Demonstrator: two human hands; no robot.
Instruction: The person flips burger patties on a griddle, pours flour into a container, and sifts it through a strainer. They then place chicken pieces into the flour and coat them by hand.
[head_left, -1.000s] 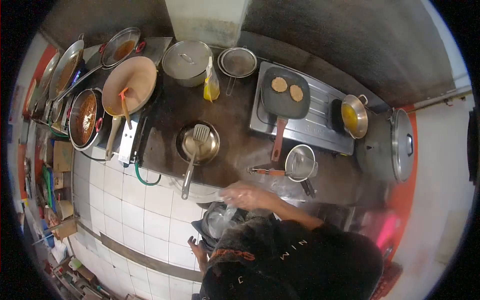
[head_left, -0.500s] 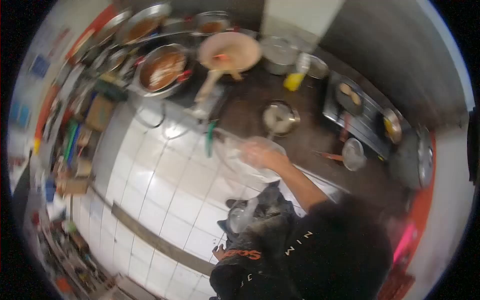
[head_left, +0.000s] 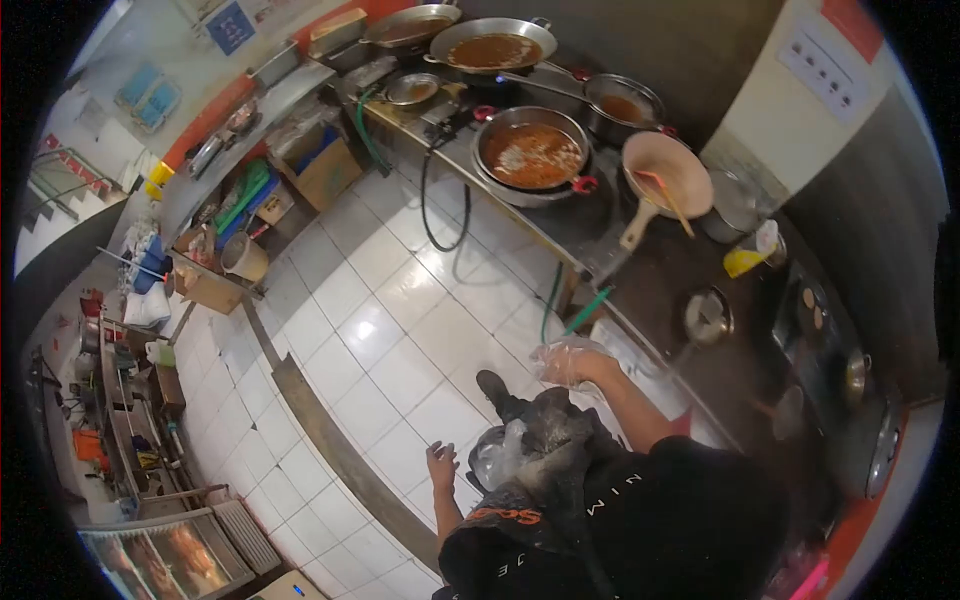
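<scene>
My right hand (head_left: 572,362) is beside the counter's front edge, wrapped in thin clear plastic, either a glove or a bag. The plastic blurs its fingers, and I cannot make out whether they hold anything. Close by is a green hose (head_left: 588,311). My left hand (head_left: 441,465) hangs bare over the tiled floor, fingers apart and holding nothing. Crumpled clear plastic (head_left: 503,455) shows at the front of my dark apron (head_left: 560,440). On the dark counter (head_left: 650,290), a small metal bowl (head_left: 708,316) contains something pale.
A pan of red sauce (head_left: 533,155) and a pale wok (head_left: 690,165) with utensils stand along the counter. Further back is a wide pan of brown sauce (head_left: 494,52). A yellow-labelled pouch (head_left: 752,254) lies near the wall. A long strip (head_left: 330,430) crosses the tiled floor (head_left: 375,335).
My view has swung left, showing more shelves and floor. My right hand has drawn back from the counter towards my body, still in the clear plastic. More of my left hand shows.
</scene>
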